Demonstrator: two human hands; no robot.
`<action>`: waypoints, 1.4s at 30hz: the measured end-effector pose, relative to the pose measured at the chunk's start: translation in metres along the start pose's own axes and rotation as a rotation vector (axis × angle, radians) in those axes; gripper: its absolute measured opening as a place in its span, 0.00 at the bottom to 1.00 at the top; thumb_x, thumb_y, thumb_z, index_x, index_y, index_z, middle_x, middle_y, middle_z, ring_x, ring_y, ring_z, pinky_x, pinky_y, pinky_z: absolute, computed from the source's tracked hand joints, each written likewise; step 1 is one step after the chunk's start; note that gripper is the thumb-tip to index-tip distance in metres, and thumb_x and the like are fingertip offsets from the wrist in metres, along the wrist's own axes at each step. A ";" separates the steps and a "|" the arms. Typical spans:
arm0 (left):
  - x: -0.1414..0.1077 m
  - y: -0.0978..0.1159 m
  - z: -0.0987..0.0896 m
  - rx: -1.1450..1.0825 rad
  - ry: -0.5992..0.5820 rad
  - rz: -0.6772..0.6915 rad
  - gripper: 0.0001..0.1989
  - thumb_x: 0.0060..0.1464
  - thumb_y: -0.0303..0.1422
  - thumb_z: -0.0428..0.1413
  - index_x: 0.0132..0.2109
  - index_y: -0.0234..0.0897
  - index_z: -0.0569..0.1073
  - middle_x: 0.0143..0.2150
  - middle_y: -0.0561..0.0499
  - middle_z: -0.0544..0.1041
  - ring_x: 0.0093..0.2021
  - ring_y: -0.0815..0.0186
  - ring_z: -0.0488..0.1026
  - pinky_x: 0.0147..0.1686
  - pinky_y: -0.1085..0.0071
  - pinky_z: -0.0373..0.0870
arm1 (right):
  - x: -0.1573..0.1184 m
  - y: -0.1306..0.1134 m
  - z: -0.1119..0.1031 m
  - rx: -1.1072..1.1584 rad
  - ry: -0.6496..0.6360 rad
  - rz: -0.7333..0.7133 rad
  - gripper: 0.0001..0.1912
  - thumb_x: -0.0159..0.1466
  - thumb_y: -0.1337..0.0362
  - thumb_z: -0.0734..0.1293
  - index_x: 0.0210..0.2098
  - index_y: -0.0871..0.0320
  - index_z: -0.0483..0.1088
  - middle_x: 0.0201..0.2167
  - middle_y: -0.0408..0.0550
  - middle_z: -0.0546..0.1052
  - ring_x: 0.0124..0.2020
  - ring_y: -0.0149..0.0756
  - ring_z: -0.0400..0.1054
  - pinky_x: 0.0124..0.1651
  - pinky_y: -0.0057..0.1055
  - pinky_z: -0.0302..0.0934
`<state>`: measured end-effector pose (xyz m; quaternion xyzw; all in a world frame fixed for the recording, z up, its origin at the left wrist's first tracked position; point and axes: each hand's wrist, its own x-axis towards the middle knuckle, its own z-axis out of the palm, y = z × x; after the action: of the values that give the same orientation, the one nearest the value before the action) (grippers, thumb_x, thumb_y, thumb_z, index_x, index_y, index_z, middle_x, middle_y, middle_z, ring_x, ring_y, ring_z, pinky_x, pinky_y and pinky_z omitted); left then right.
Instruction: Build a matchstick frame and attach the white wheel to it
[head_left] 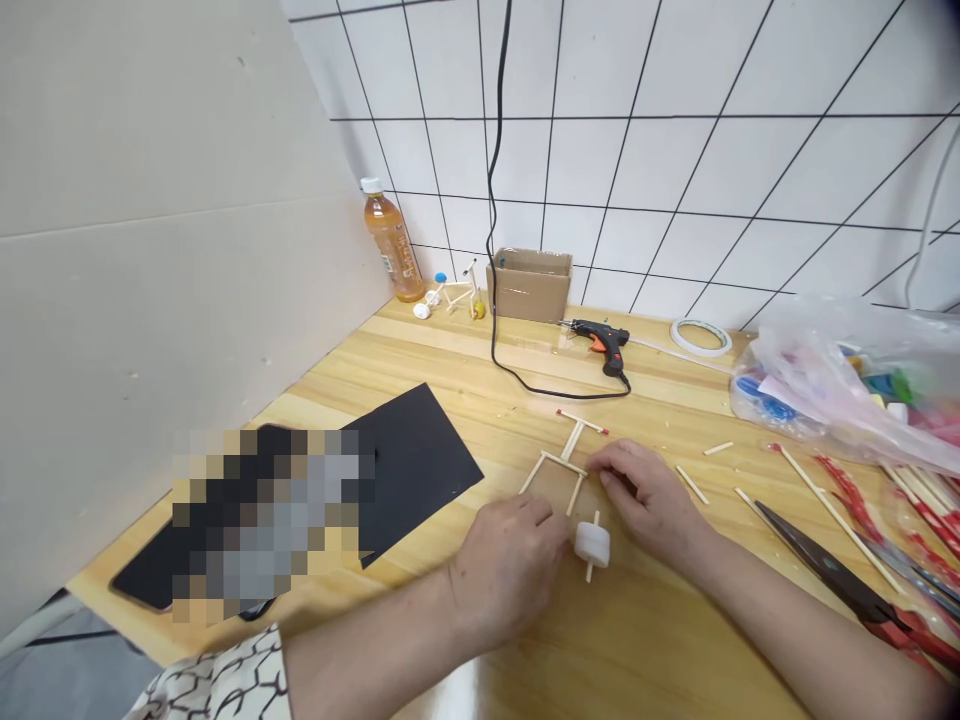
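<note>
Nearest the camera, the left hand [504, 570] is reaching in from the lower left, with a patterned sleeve [217, 685] lying at the frame's edge. Its fingers are curled narrow, close beside a white wheel on a wooden axle [592, 545], though whether they are gripping it is hard to tell from this angle. The axle is pointing roughly away from the body. The right hand [649, 500] is lying just right of it, fingers narrowed at the crossbar of a stick frame [561, 472]; no firm hold can be confirmed. The frame is resting on the wooden bench [675, 640] between both hands, its long axis pointing away from the body, slightly rightward, and its far end carrying a red-tipped cross stick.

To the right, long scissors [825, 565] and loose sticks [832, 515] are lying by a plastic bag [847, 380]. To the left, a black card [416, 470] is partly under a pixelated patch. Farther off, a hot glue gun [600, 345], tape roll [701, 338], cardboard box [529, 285], stick model [450, 295] and bottle [390, 245] are standing along the tiled wall [637, 150].
</note>
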<state>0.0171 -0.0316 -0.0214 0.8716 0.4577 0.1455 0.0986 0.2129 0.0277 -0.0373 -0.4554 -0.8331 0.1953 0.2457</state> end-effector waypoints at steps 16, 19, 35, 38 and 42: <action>0.001 -0.001 0.001 0.061 -0.002 0.012 0.06 0.52 0.26 0.49 0.28 0.37 0.66 0.26 0.53 0.71 0.27 0.67 0.67 0.25 0.70 0.58 | 0.000 0.000 0.000 -0.022 -0.007 -0.020 0.11 0.62 0.71 0.55 0.35 0.57 0.68 0.33 0.49 0.73 0.36 0.39 0.65 0.39 0.38 0.57; 0.001 -0.002 0.002 0.063 0.001 0.015 0.07 0.52 0.26 0.49 0.27 0.37 0.66 0.26 0.53 0.71 0.27 0.67 0.66 0.25 0.70 0.59 | 0.000 0.000 0.000 -0.028 -0.009 -0.019 0.11 0.62 0.71 0.55 0.35 0.57 0.68 0.33 0.49 0.72 0.36 0.39 0.65 0.39 0.38 0.57; 0.005 -0.001 -0.001 0.071 -0.042 0.005 0.06 0.51 0.25 0.48 0.28 0.36 0.67 0.26 0.52 0.72 0.27 0.66 0.68 0.25 0.70 0.60 | 0.000 -0.001 0.001 -0.043 -0.005 -0.015 0.12 0.62 0.71 0.55 0.34 0.56 0.69 0.32 0.48 0.73 0.36 0.39 0.65 0.38 0.38 0.57; 0.005 -0.001 0.000 0.076 -0.038 0.010 0.06 0.51 0.25 0.48 0.28 0.36 0.67 0.26 0.52 0.72 0.27 0.66 0.68 0.25 0.70 0.60 | 0.000 -0.001 0.001 -0.040 -0.007 -0.013 0.11 0.62 0.71 0.56 0.34 0.56 0.68 0.32 0.48 0.72 0.36 0.39 0.65 0.38 0.38 0.57; 0.006 -0.001 0.001 0.065 -0.014 0.010 0.07 0.51 0.25 0.48 0.28 0.36 0.67 0.25 0.52 0.72 0.27 0.66 0.68 0.25 0.69 0.60 | 0.000 0.000 0.001 -0.048 -0.010 -0.011 0.11 0.62 0.71 0.55 0.34 0.56 0.68 0.32 0.49 0.72 0.35 0.39 0.65 0.38 0.38 0.56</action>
<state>0.0197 -0.0261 -0.0219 0.8775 0.4573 0.1248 0.0727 0.2123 0.0273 -0.0378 -0.4557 -0.8412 0.1764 0.2315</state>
